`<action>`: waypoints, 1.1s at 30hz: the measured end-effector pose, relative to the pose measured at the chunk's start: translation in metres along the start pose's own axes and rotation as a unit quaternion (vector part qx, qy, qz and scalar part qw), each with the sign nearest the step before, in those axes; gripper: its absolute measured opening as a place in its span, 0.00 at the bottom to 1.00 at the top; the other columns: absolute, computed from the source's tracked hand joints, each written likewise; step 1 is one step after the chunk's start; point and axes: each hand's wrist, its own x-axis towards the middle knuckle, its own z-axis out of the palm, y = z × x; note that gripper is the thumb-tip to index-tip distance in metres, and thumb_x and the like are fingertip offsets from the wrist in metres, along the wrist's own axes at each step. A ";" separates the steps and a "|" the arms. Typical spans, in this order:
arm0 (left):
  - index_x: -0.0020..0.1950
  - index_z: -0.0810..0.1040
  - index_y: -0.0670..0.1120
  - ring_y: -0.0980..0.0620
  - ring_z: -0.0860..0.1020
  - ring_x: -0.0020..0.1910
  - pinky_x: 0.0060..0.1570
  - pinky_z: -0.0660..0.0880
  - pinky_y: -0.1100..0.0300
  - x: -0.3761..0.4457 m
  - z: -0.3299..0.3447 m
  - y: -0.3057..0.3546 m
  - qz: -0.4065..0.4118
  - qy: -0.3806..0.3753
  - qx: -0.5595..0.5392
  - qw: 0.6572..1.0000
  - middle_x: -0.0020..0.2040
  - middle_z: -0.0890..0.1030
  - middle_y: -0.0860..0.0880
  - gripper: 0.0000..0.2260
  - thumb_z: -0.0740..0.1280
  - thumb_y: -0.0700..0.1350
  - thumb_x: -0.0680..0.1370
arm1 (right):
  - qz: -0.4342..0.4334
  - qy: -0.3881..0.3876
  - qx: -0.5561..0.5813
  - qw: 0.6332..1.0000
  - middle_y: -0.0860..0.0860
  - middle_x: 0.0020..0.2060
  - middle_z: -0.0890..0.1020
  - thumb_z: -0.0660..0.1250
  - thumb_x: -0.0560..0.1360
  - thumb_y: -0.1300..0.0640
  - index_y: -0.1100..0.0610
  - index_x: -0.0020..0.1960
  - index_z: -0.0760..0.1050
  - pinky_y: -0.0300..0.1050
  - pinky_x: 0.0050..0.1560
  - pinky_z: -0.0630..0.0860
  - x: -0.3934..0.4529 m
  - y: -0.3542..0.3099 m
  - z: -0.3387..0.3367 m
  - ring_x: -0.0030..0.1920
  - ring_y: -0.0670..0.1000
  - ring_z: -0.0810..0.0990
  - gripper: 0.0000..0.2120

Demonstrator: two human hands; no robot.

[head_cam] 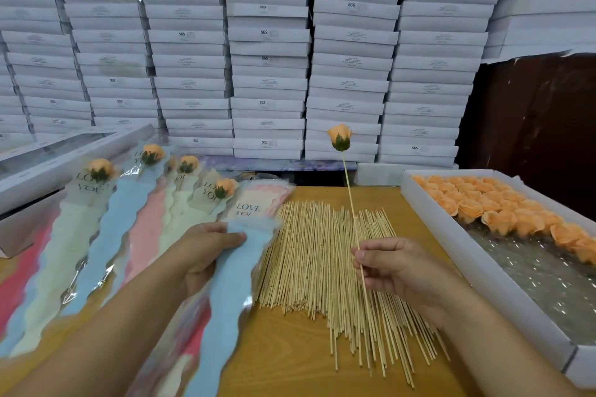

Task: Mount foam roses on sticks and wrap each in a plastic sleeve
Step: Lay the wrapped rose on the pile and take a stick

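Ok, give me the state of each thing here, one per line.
Right hand: pinches the stick, upright.
Foam rose: mounted on that stick, unwrapped.
Left hand: grips the blue sleeve.
Loose sticks: piled flat on the table.
Rose tray: partly emptied.
Wrapped roses: sleeved, lying flat.

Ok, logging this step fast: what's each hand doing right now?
Left hand: grips the top blue plastic sleeve.
Right hand: pinches the stick carrying a mounted orange rose.
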 end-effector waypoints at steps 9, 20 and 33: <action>0.59 0.81 0.43 0.39 0.86 0.44 0.41 0.82 0.49 -0.044 0.061 -0.021 0.023 -0.109 -0.047 0.993 0.49 0.86 0.38 0.11 0.71 0.40 0.78 | 0.035 -0.058 0.059 0.996 0.63 0.50 0.85 0.76 0.64 0.64 0.66 0.52 0.83 0.40 0.38 0.83 0.000 0.004 0.006 0.39 0.52 0.86 0.17; 0.47 0.87 0.45 0.49 0.87 0.41 0.32 0.79 0.63 -0.069 0.073 -0.034 -0.024 -0.222 0.035 0.974 0.45 0.87 0.44 0.04 0.72 0.37 0.77 | 0.007 -0.002 0.076 0.997 0.60 0.40 0.86 0.75 0.62 0.64 0.65 0.43 0.85 0.38 0.31 0.81 0.001 -0.002 -0.002 0.34 0.51 0.84 0.10; 0.51 0.83 0.44 0.40 0.86 0.48 0.45 0.84 0.48 -0.055 0.084 -0.010 0.034 -0.150 -0.106 0.982 0.49 0.86 0.38 0.05 0.69 0.45 0.79 | 0.031 -0.056 -0.013 0.998 0.58 0.43 0.87 0.77 0.63 0.62 0.64 0.45 0.86 0.39 0.33 0.81 -0.002 0.002 0.005 0.36 0.51 0.85 0.11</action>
